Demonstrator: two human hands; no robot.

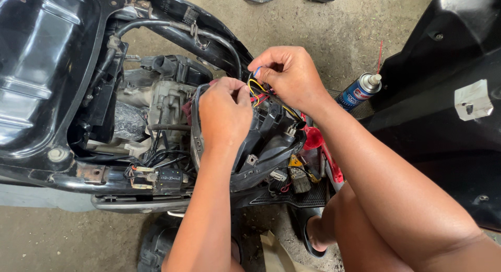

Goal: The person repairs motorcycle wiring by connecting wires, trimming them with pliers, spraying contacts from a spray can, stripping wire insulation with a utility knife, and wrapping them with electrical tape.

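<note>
**Both hands pinched on the scooter's wires**

My left hand [225,111] and right hand [289,76] both close their fingertips on the coloured wire bundle [257,92], atop the black plastic housing [261,141]. The frame tube [172,31] crowds close behind. The oily engine [156,102] sits left; a blue spray can [359,91] stands right on rough concrete, beside a glossy black panel [443,94].

Single view, from the camera on my head, facing steeply down at close range. My left hand [225,111] and right hand [289,76] sit mid-frame above the concrete floor [323,27].
</note>
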